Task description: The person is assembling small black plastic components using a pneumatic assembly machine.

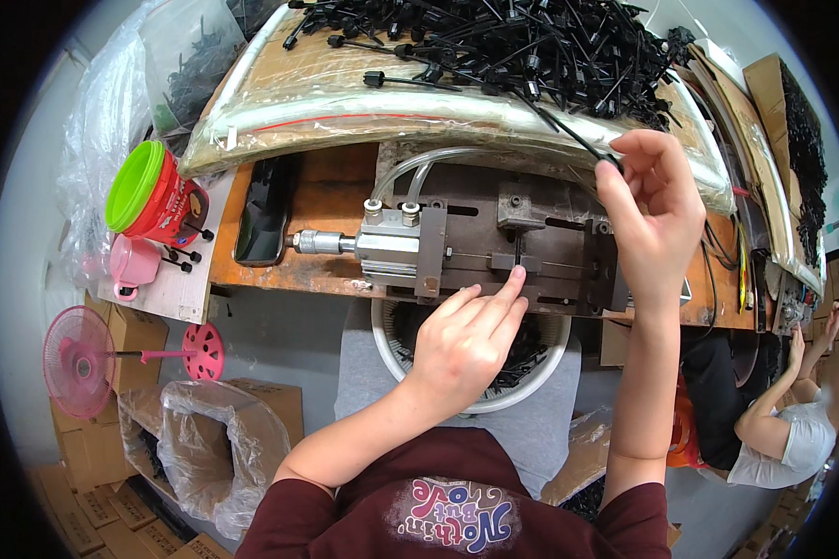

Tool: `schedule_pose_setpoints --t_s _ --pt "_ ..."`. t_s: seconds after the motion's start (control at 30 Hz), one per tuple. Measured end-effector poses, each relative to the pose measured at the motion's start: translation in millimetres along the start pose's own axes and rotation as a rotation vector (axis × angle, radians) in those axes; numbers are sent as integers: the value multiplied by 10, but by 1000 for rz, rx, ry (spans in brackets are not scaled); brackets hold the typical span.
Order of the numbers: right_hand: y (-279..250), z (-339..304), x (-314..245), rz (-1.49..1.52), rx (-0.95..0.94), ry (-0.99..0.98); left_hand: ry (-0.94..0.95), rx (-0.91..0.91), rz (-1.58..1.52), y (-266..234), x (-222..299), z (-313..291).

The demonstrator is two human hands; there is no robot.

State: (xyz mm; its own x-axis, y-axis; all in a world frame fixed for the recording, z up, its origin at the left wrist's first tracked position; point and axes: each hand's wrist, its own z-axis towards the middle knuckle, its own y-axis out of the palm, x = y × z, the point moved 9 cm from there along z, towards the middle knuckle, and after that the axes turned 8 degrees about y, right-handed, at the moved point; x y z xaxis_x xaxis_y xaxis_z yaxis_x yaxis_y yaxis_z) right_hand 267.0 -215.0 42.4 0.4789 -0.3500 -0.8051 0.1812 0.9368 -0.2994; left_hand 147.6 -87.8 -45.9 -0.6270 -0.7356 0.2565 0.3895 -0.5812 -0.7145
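Observation:
My right hand is raised at the right of the bench, thumb and fingers pinching the end of a thin black plastic stem. Its far end reaches toward the pile of black plastic pieces, which have thin stems and chunky heads. My left hand rests in front of the metal fixture with its fingers stretched out. Its index fingertip touches the lower end of a small upright black piece at the fixture's middle. A silver pneumatic cylinder with two clear hoses sits on the fixture's left.
Under the bench edge, a white basket of black pieces sits at my lap. A red bucket with a green rim and a pink cup stand left, above a pink fan. Another person works at far right.

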Motion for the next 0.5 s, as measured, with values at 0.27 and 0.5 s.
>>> schedule_pose_setpoints --t_s 0.27,0.5 --pt "-58 -315 -3 222 -188 257 -14 -28 -9 -11 -36 31" --pt "-132 -788 151 379 -245 446 -48 -35 -32 4 -52 25"
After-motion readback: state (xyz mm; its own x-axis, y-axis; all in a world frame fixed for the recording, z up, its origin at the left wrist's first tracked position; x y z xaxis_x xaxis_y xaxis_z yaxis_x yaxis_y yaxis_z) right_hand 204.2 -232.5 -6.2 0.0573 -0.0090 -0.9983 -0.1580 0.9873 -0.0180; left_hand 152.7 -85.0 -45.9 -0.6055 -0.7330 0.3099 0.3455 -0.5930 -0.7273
